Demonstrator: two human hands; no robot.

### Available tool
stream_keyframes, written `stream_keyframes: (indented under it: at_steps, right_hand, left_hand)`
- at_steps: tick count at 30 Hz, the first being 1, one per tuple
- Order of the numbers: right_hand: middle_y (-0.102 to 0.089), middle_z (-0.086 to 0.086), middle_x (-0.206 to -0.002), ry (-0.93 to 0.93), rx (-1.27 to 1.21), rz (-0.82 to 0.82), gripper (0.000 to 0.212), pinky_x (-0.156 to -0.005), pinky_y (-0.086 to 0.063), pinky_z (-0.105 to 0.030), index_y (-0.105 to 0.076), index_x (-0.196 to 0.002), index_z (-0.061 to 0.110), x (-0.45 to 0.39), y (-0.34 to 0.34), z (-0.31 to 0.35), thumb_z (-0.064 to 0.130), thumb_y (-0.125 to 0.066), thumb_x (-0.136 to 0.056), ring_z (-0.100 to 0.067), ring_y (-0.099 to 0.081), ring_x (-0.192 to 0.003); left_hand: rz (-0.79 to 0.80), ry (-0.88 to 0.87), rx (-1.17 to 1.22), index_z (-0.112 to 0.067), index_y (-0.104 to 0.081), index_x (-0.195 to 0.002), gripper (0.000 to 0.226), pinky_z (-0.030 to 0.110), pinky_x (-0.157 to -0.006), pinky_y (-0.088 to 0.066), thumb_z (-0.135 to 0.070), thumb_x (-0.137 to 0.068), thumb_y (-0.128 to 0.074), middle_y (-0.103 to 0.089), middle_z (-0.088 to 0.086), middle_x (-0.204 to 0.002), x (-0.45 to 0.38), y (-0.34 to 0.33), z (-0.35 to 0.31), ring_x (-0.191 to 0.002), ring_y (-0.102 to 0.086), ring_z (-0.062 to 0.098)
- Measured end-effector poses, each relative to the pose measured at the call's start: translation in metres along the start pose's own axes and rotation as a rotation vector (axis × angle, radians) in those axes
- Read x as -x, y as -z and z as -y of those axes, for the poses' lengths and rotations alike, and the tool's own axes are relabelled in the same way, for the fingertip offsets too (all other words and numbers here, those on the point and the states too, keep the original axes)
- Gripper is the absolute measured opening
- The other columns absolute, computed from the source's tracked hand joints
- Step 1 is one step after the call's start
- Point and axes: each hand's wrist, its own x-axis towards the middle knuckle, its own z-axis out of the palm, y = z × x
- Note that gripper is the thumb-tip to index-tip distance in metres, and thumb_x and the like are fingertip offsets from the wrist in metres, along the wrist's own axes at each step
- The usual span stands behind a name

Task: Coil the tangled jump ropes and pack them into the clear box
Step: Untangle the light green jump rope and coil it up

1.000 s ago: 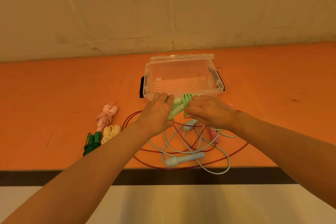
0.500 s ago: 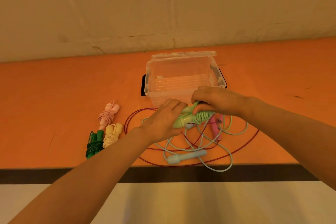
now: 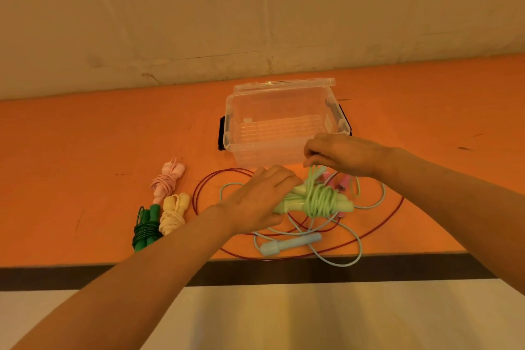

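1. Left hand (image 3: pixel 262 197) grip: the fingers curl around the handle ends of the light-green jump rope with pale plastic handles (image 3: pixel 319 202), holding the bundle just above the orange surface (image 3: pixel 85 150). Right hand (image 3: pixel 339 153) grip: the fingertips pinch a loop of the same green cord directly above the wound section.
2. Task object location: the green bundle sits in front of the clear plastic box with black side latches (image 3: pixel 233 111), which stands open and holds no rope.
3. Risk, unwinding: the wraps look loose. If the right-hand pinch releases before the cord end is tucked, the coil is likely to spring open.
4. Risk, snagging: the loose light-blue rope with a blue handle (image 3: pixel 289 244) and the thin dark-red cord (image 3: pixel 204 187) lie tangled directly beneath the bundle, with pink handles (image 3: pixel 342 180) behind it. Lifting the green bundle may drag these strands along.
5. Risk, edge drop: the blue cord loops close to the near edge of the surface; a tug could pull it off.
6. Three coiled ropes, pink (image 3: pixel 167 179), cream (image 3: pixel 173 213) and dark green (image 3: pixel 146 229), lie apart to the left and are not yet packed.
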Motion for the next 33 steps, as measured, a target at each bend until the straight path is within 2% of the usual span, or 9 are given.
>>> stream_keyframes:
  at_steps: [3,7,11,15,20,25,28,31,33]
  right_hand:
    - [-0.057,-0.005,-0.091,0.111,0.052,-0.137,0.032,-0.074,-0.041,-0.027,-0.061,-0.100,0.009,0.002,-0.003,-0.004,0.035,-0.043,-0.098,-0.015,-0.049,-0.081]
    - [-0.058,-0.007,-0.085,0.226,0.069,-0.289,0.040,-0.073,-0.031,-0.017,-0.062,-0.093,0.005,-0.001,-0.003,-0.002,0.036,-0.038,-0.099,-0.011,-0.042,-0.083]
    - [-0.061,-0.005,-0.085,0.216,0.035,-0.354,0.051,-0.073,-0.031,-0.018,-0.064,-0.095,0.007,0.001,-0.001,-0.001,0.044,-0.029,-0.100,-0.013,-0.045,-0.085]
    - [-0.062,-0.005,-0.083,0.181,0.103,-0.337,0.039,-0.066,-0.044,-0.032,-0.066,-0.107,0.010,0.011,-0.007,-0.014,0.036,-0.039,-0.098,-0.014,-0.046,-0.083]
    - [-0.059,-0.004,-0.083,0.098,0.074,-0.294,0.047,-0.064,-0.046,-0.033,-0.063,-0.122,0.014,0.013,-0.018,-0.019,0.041,-0.033,-0.097,-0.018,-0.050,-0.083]
    - [-0.061,-0.009,-0.076,0.282,0.287,-0.327,0.018,-0.053,-0.048,-0.035,-0.048,-0.108,0.017,0.016,-0.030,-0.014,0.021,-0.038,-0.093,-0.020,-0.042,-0.075]
    - [-0.066,-0.011,-0.086,0.306,0.448,-0.317,0.042,-0.063,-0.051,-0.037,-0.043,-0.125,0.007,0.017,-0.045,-0.012,0.005,-0.041,-0.083,-0.028,-0.056,-0.078]
    - [-0.062,-0.012,-0.082,0.251,0.455,-0.360,0.082,-0.075,-0.034,-0.034,-0.046,-0.132,-0.006,0.016,-0.051,-0.006,-0.017,-0.059,-0.051,-0.024,-0.043,-0.079]
    - [-0.061,-0.011,-0.082,0.214,0.463,-0.370,0.097,-0.074,-0.034,-0.032,-0.047,-0.132,-0.008,0.012,-0.048,0.000,-0.024,-0.064,-0.038,-0.025,-0.050,-0.077]
  left_hand:
    - [-0.152,-0.014,-0.043,-0.011,-0.040,-0.128,0.075,0.042,-0.086,-0.041,-0.020,-0.065,-0.080,-0.047,0.006,-0.121,0.005,0.003,0.002,-0.112,-0.043,0.023]
    - [-0.273,-0.037,-0.070,-0.010,-0.041,-0.128,0.072,0.035,-0.090,-0.034,-0.020,-0.067,-0.079,-0.041,0.003,-0.124,0.006,0.009,0.008,-0.112,-0.044,0.023]
    - [-0.384,-0.013,-0.046,-0.011,-0.041,-0.126,0.063,0.036,-0.095,-0.035,-0.020,-0.072,-0.072,-0.043,0.004,-0.122,0.017,0.009,0.009,-0.113,-0.046,0.024]
    - [-0.439,0.019,-0.056,-0.010,-0.042,-0.125,0.055,0.038,-0.094,-0.037,-0.028,-0.077,-0.062,-0.043,0.005,-0.122,0.036,0.014,0.014,-0.114,-0.045,0.024]
    - [-0.449,0.050,-0.052,-0.011,-0.042,-0.125,0.056,0.038,-0.094,-0.037,-0.028,-0.077,-0.064,-0.043,0.004,-0.122,0.029,0.013,0.014,-0.113,-0.045,0.024]
    - [-0.496,0.086,-0.012,-0.010,-0.044,-0.123,0.056,0.035,-0.098,-0.038,-0.026,-0.076,-0.068,-0.046,0.004,-0.119,0.026,0.017,0.018,-0.110,-0.047,0.024]
    - [-0.540,0.159,0.090,-0.006,-0.048,-0.124,0.056,0.024,-0.101,-0.036,-0.025,-0.075,-0.069,-0.049,0.005,-0.119,0.024,0.016,0.016,-0.110,-0.047,0.021]
    - [-0.602,0.267,0.176,-0.003,-0.052,-0.125,0.058,0.017,-0.100,-0.033,-0.029,-0.076,-0.068,-0.049,0.001,-0.120,0.023,0.017,0.013,-0.111,-0.046,0.016]
    - [-0.633,0.356,0.235,-0.004,-0.054,-0.125,0.059,0.012,-0.096,-0.033,-0.032,-0.075,-0.067,-0.048,-0.007,-0.117,0.021,0.020,0.012,-0.109,-0.046,0.010]
